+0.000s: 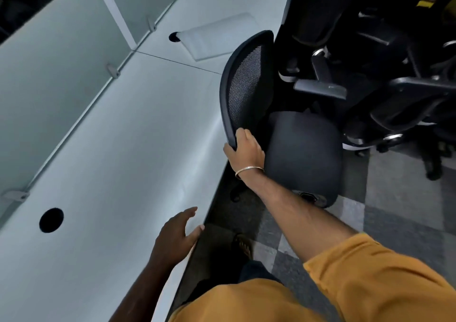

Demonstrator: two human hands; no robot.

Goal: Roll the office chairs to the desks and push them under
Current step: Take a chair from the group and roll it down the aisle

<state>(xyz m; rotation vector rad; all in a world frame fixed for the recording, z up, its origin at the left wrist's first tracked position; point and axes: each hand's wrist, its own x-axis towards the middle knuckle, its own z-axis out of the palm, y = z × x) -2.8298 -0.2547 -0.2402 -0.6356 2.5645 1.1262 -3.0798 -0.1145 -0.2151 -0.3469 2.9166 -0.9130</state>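
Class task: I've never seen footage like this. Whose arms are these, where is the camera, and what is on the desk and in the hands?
There is one picture, from a camera worn on a person's head, looking down at their own arms. The right hand grips the edge of a mesh chair back; the chair's seat is beside the desk, not under it. The left hand is open, hovering at the desk's front edge, holding nothing. On the desk lies a pale flat pad; two round cable holes show. More chairs crowd behind.
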